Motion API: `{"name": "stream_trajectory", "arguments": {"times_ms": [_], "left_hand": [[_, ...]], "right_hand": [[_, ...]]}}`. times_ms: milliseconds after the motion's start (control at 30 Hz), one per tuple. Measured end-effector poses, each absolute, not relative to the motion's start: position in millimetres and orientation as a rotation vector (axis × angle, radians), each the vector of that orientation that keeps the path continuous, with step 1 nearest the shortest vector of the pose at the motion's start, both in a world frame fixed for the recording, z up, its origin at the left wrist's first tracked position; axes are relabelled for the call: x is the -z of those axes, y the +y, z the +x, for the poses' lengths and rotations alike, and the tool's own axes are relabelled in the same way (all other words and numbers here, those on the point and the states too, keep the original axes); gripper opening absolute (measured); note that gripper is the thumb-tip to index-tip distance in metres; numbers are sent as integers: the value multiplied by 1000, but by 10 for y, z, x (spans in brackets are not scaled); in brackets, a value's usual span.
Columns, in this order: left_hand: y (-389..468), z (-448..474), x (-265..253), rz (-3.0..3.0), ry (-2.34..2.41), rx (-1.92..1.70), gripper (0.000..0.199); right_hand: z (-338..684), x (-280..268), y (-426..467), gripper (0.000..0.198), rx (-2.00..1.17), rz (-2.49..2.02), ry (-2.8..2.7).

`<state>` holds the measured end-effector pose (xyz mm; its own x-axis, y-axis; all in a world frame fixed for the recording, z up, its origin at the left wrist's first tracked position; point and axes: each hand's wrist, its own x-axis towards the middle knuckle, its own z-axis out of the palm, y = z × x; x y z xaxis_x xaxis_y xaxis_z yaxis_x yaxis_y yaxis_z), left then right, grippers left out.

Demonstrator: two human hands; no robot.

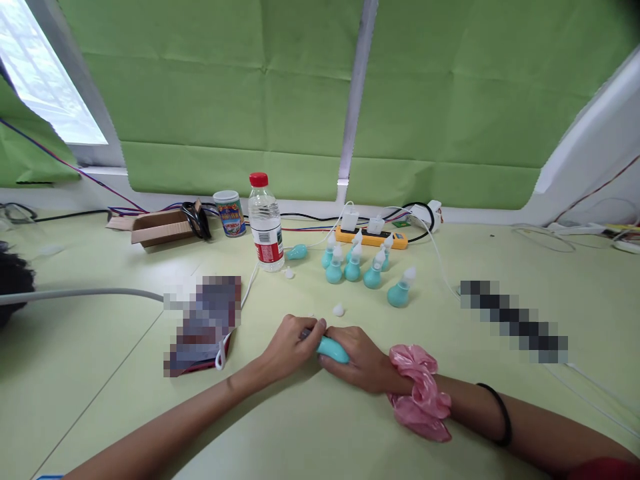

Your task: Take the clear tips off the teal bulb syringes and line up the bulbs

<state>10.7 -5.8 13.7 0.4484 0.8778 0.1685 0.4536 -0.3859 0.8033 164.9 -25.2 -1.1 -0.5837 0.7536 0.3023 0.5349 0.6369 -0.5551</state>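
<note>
Near the middle of the table my two hands meet at a teal rubber bulb (333, 350). My right hand (357, 357) is closed round it, a pink scrunchie on that wrist. The fingers of my left hand (293, 343) are closed at the bulb's left end; a bit of something grey shows between them, too small to name. Just beyond my hands lies a small white plastic tip (339, 310). Several teal bulb nasal aspirators with clear pointed tips, one of them an aspirator (399, 292) at the right front, stand farther back.
A teal bulb (297, 252) lies beside a red-capped water bottle (267, 230), with another white tip (289, 273) in front. Behind are a can (230, 215), an open cardboard box (165, 228) and an orange power strip (400, 240). Blurred items lie at left and right; cables run along the back.
</note>
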Motion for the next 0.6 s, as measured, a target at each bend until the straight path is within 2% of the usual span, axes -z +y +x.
{"name": "stream_trajectory", "arguments": {"times_ms": [267,367,500,600], "left_hand": [[-10,112,-112,1512,938,-684,47],[52,83,-115,1369,1022,-776,46],[184,-1,-50,1891,1289,-1014,39],[224,-33,31,2425,1299,-876,24]], "right_hand": [[1668,-9,-313,13,-493,-822,-2427],[1679,-15,-322,9,-402,-741,-2429],[1685,-10,-323,6,-361,-808,-2326],[1687,21,-321,8,-352,-819,-2318]]}}
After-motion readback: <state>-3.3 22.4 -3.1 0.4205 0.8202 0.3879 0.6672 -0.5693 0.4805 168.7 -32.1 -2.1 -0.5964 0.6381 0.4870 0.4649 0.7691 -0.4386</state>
